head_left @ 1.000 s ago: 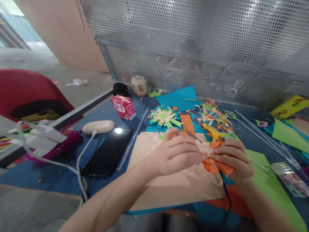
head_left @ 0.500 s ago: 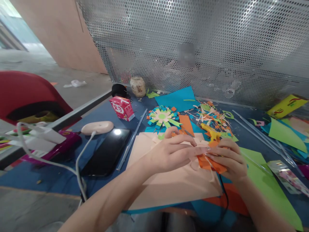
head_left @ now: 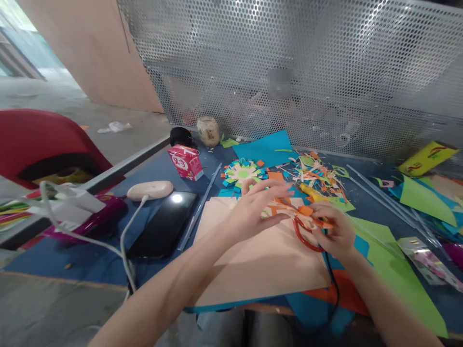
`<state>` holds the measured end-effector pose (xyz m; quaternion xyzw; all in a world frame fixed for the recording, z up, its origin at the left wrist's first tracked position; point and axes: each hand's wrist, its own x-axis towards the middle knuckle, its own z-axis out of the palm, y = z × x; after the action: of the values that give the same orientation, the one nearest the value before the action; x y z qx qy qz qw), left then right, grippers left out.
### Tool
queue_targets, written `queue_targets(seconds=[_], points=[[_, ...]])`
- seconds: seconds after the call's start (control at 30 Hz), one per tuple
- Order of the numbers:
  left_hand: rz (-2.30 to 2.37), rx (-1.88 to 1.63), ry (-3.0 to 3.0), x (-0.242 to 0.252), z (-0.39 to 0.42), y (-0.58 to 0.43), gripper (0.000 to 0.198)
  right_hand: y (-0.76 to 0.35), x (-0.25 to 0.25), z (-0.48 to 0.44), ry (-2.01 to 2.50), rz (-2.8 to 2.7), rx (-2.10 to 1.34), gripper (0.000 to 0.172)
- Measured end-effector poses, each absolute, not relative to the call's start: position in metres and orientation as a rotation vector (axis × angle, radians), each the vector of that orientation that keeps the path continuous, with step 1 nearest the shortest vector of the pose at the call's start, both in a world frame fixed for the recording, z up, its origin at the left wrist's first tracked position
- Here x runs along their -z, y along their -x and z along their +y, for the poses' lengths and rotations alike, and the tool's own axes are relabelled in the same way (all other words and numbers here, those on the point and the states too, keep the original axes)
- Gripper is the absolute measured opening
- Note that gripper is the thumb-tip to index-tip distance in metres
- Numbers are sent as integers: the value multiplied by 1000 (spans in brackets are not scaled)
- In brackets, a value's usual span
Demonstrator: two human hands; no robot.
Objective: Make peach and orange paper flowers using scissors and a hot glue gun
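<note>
My left hand [head_left: 253, 212] hovers over the peach paper sheets [head_left: 267, 270] with its fingers stretched apart, holding nothing. My right hand [head_left: 336, 229] pinches a fringed orange and peach paper piece [head_left: 306, 211], partly hidden by the fingers. Just below that piece shows the red handle of a pair of scissors [head_left: 302, 237]; its blades are out of sight. Behind my right hand lies a yellow glue gun [head_left: 314, 193], mostly covered. Farther back sits a layered paper flower [head_left: 243, 172] in blue, peach and green.
Paper scraps [head_left: 314, 168] are heaped near the perforated metal panel [head_left: 231, 72]. A phone [head_left: 164, 226], a white cabled device [head_left: 150, 190] and a pink box [head_left: 186, 161] are on the left. Green paper [head_left: 394, 270] and clear sticks [head_left: 387, 200] lie right.
My left hand has lifted off the orange paper, its fingers spreading. My right hand has shifted slightly left and turned the paper piece. The red scissors handle now shows.
</note>
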<state>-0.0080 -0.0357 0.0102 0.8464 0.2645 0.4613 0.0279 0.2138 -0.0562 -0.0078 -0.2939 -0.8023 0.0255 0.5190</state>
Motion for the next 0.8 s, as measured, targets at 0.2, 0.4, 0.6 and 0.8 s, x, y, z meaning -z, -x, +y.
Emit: queue_targets(seconds=[0.2, 0.4, 0.6, 0.8], points=[[959, -1321, -2040, -3, -21, 6, 33, -211, 17, -51, 1010, -1500, -505, 17], [838, -1200, -1514, 9, -12, -4, 42, -210, 17, -46, 1134, -1363, -825, 26], [814, -1226, -1467, -2, -20, -2, 23, -210, 22, -39, 1157, -1295, -974, 29], [898, -1203, -1416, -2, -18, -2, 19, -207, 20, -40, 1174, -1221, -1071, 37]])
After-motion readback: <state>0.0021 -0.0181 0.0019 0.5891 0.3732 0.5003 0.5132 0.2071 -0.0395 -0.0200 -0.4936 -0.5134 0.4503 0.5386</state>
